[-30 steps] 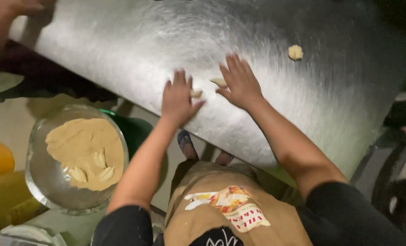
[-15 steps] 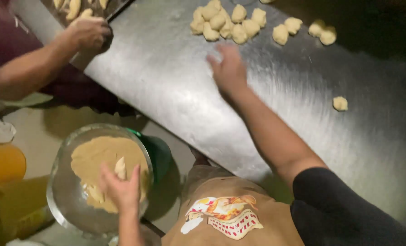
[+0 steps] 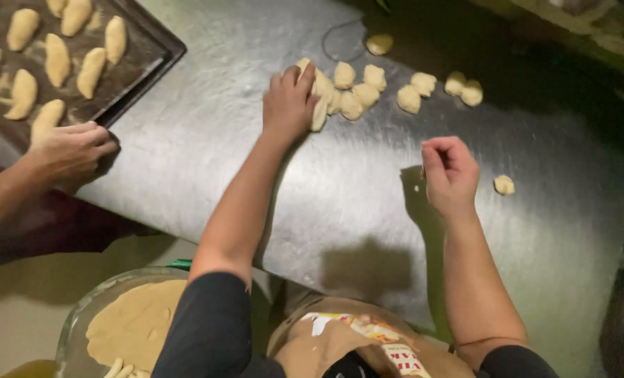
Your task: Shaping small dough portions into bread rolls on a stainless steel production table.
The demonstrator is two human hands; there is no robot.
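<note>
My left hand (image 3: 287, 105) lies palm down on the steel table (image 3: 207, 140), its fingers resting on the near edge of a heap of small pale dough pieces (image 3: 357, 98). Whether it grips a piece I cannot tell. My right hand (image 3: 450, 175) hovers lower right of the heap with its fingers curled and pinched together, and nothing shows in it. One dough piece (image 3: 504, 185) lies just right of that hand. Another flat piece (image 3: 380, 45) sits beyond the heap.
A dark baking tray (image 3: 144, 59) with several shaped dough rolls sits at the far left. Another person's hand (image 3: 71, 150) rests at its near corner. A glass bowl (image 3: 81, 322) holding a slab of dough stands below the table's edge, lower left.
My left hand has left the bowl and reached up onto the dough heap. My right hand has drawn back from the heap toward me and curled shut. The view has shifted.
</note>
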